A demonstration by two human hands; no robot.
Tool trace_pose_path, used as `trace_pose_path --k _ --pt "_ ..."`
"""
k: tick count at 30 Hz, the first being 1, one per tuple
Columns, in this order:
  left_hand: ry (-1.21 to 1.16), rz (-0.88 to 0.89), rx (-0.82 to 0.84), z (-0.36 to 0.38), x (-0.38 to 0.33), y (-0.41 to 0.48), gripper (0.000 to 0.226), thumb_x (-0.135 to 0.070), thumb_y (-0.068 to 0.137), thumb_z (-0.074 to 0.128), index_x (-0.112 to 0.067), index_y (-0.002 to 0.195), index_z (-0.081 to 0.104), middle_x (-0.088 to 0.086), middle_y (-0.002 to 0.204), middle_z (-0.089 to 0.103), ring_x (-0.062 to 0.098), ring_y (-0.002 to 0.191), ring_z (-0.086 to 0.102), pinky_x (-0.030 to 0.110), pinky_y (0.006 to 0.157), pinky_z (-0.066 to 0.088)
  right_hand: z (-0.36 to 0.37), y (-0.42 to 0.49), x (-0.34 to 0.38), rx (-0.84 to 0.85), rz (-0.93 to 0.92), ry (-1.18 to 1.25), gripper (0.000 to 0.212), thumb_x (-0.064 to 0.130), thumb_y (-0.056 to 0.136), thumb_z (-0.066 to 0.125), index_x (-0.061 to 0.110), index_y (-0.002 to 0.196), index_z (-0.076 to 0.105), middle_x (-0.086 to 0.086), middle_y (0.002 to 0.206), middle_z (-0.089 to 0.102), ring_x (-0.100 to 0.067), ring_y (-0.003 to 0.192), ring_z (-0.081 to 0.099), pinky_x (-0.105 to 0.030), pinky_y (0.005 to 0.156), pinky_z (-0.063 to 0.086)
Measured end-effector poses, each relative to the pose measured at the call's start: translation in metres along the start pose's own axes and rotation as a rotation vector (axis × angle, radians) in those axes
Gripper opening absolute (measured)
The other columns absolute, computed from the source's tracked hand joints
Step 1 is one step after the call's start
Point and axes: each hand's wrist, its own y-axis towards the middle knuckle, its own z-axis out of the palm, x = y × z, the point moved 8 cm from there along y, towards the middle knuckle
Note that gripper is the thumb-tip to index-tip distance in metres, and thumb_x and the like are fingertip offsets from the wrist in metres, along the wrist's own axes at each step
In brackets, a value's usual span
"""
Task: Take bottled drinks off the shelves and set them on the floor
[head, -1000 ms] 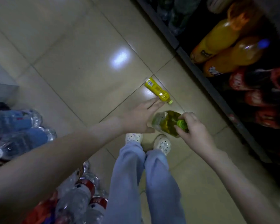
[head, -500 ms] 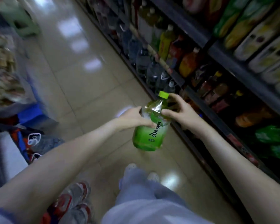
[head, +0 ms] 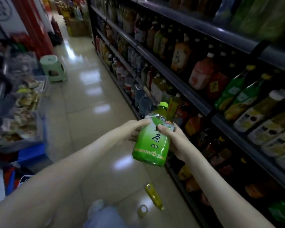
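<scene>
shop aisle | green tea bottle (head: 152, 139) gripped between left hand (head: 133, 130), right hand (head: 173, 137)

A glossy tiled floor (head: 89, 116) ran down the shop aisle. A slim yellow bottle (head: 154, 196) lay on its side on the tiles near the foot of the dark shelves (head: 179, 83), with a small yellowish object (head: 142, 211), too blurred to identify, just beside it. A pale green stool (head: 53, 69) stood farther along at left, and cardboard boxes (head: 77, 26) sat at the aisle's far end. The shelves' tiers were packed with drinks: clear water bottles (head: 143, 100) low down, red-labelled jugs (head: 201, 73) and green bottles (head: 233, 90) higher up.
</scene>
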Motion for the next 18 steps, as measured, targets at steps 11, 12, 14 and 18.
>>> trace_pose_path --k 11,12,14,18 --pt "0.092 0.19 0.087 -0.185 -0.106 0.084 0.057 -0.048 0.064 0.069 -0.021 0.114 0.062 0.0 0.104 0.073 0.015 0.092 0.07 0.023 0.07 0.051 0.095 0.168 0.1 -0.1 -0.144 -0.07 0.069 0.039 0.076 0.078 0.02 0.133 0.044 -0.007 0.118 0.067 -0.027 0.1 0.069 -0.049 0.087 0.055" --pt "0.111 0.208 0.09 -0.205 -0.117 0.091 0.055 -0.048 0.064 0.069 -0.022 0.112 0.063 0.0 0.103 0.073 0.015 0.092 0.07 0.023 0.07 0.052 0.105 0.183 0.11 -0.099 -0.157 -0.063 0.072 0.041 0.074 0.078 0.02 0.133 0.043 -0.007 0.12 0.067 -0.027 0.101 0.069 -0.051 0.089 0.054" --pt "0.135 0.241 0.092 -0.239 -0.135 0.105 0.056 -0.049 0.063 0.07 -0.023 0.112 0.065 -0.001 0.102 0.073 0.016 0.093 0.07 0.026 0.075 0.053 0.124 0.209 0.126 -0.099 -0.162 -0.047 0.072 0.04 0.072 0.078 0.022 0.132 0.043 -0.006 0.12 0.067 -0.027 0.103 0.068 -0.052 0.09 0.053" --pt "0.152 0.267 0.123 -0.281 -0.156 0.133 0.046 -0.042 0.07 0.076 -0.023 0.11 0.065 -0.003 0.099 0.074 0.012 0.09 0.07 0.025 0.074 0.052 0.145 0.25 0.142 -0.093 -0.167 -0.024 0.07 0.039 0.074 0.079 0.024 0.132 0.041 -0.006 0.122 0.065 -0.028 0.105 0.067 -0.053 0.092 0.052"
